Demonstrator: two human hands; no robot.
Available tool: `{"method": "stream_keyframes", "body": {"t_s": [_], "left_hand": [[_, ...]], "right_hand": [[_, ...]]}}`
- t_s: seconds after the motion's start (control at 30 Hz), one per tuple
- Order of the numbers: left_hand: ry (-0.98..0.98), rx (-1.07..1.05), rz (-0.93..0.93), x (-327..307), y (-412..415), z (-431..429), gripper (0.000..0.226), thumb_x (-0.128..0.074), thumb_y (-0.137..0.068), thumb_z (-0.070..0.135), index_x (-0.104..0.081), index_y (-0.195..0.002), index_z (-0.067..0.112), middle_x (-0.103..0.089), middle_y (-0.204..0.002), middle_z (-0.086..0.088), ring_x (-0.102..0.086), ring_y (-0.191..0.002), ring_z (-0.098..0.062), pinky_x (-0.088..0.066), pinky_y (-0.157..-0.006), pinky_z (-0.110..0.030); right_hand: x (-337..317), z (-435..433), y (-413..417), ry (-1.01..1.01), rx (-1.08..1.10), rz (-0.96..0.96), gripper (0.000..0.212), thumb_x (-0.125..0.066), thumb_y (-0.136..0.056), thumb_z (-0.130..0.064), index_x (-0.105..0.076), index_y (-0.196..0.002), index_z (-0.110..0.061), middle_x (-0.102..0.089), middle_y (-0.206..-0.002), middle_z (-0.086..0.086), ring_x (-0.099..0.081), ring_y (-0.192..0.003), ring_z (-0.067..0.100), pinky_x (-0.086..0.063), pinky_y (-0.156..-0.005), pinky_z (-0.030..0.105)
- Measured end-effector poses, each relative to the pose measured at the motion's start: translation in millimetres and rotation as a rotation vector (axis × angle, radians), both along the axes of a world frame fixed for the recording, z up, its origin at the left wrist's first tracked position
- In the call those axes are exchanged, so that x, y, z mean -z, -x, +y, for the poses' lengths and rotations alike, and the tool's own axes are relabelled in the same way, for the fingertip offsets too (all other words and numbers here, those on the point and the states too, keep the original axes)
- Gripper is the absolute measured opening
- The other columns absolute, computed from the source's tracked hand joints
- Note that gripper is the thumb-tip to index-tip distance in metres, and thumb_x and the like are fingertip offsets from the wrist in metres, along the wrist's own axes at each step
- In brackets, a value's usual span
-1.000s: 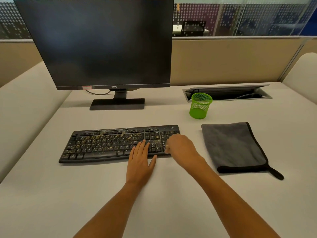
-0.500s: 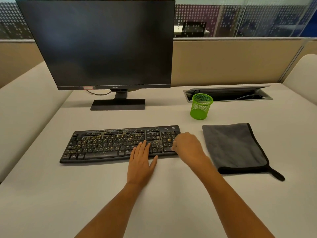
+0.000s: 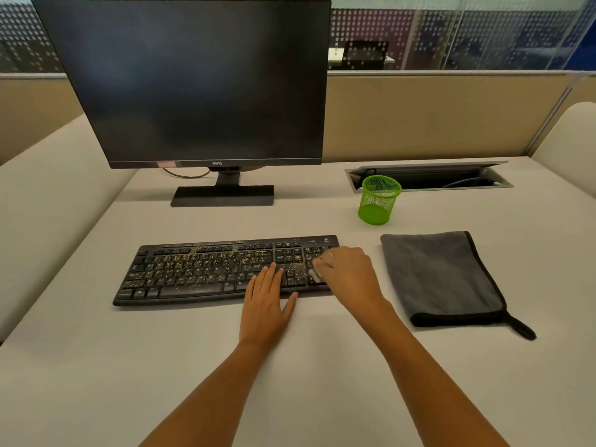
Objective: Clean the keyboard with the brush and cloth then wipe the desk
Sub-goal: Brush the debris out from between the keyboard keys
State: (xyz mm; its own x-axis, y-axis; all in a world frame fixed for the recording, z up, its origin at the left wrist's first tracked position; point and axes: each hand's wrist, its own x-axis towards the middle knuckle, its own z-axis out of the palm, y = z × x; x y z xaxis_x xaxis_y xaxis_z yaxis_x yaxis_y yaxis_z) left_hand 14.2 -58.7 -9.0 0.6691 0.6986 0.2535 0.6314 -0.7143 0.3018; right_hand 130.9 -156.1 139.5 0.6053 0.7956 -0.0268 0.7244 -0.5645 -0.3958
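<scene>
A black keyboard [image 3: 200, 272] strewn with yellowish crumbs lies on the pale desk [image 3: 290, 375]. My left hand [image 3: 266, 304] rests flat with straight fingers on the keyboard's front edge, holding it down. My right hand [image 3: 350, 274] is over the number pad at the right end, fingers curled round a small brush [image 3: 314, 275]; only its pale blurred tip shows below the knuckles. A folded grey cloth [image 3: 442, 279] with black trim lies on the desk just right of the keyboard, untouched.
A dark monitor [image 3: 193, 82] on its stand [image 3: 222, 195] rises behind the keyboard. A green mesh cup [image 3: 379, 200] stands behind the cloth, in front of an open cable tray [image 3: 429, 177]. Beige partitions close off the back and both sides.
My right hand with the brush has swept back and forth over the number pad, first to the right, now slightly back left. My left hand has stayed in place.
</scene>
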Motion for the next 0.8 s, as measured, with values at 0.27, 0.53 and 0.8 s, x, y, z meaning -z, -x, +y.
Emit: {"method": "stream_keyframes", "body": {"t_s": [0.27, 0.53, 0.8], "left_hand": [[0.007, 0.004, -0.017, -1, 1, -1, 0.085, 0.001, -0.087, 0.067, -0.033, -0.144, 0.015, -0.029, -0.152, -0.003, -0.02, -0.142, -0.017, -0.003, -0.114, -0.03], [0.01, 0.011, -0.007, -3, 1, -1, 0.085, 0.002, -0.087, 0.066, -0.033, -0.144, 0.015, -0.029, -0.152, -0.003, -0.019, -0.142, -0.017, -0.002, -0.114, -0.03], [0.018, 0.002, 0.001, -2, 1, 0, 0.081, -0.002, -0.089, 0.065, -0.035, -0.144, 0.015, -0.031, -0.151, -0.003, -0.021, -0.141, -0.018, -0.005, -0.115, -0.031]], "right_hand": [[6, 3, 7, -0.055, -0.027, 0.18, 0.031, -0.049, -0.094, -0.027, -0.073, -0.097, -0.008, -0.071, -0.096, 0.009, -0.062, -0.085, 0.021, -0.047, -0.074, 0.026], [9, 16, -57, -0.411, 0.275, 0.234, 0.023, -0.057, -0.092, -0.024, -0.073, -0.1, -0.01, -0.071, -0.095, 0.016, -0.063, -0.086, 0.028, -0.052, -0.078, 0.035], [28, 27, -60, -0.217, 0.241, 0.19, 0.026, -0.052, -0.093, -0.019, -0.072, -0.101, -0.004, -0.069, -0.098, 0.015, -0.06, -0.087, 0.027, -0.043, -0.067, 0.023]]}}
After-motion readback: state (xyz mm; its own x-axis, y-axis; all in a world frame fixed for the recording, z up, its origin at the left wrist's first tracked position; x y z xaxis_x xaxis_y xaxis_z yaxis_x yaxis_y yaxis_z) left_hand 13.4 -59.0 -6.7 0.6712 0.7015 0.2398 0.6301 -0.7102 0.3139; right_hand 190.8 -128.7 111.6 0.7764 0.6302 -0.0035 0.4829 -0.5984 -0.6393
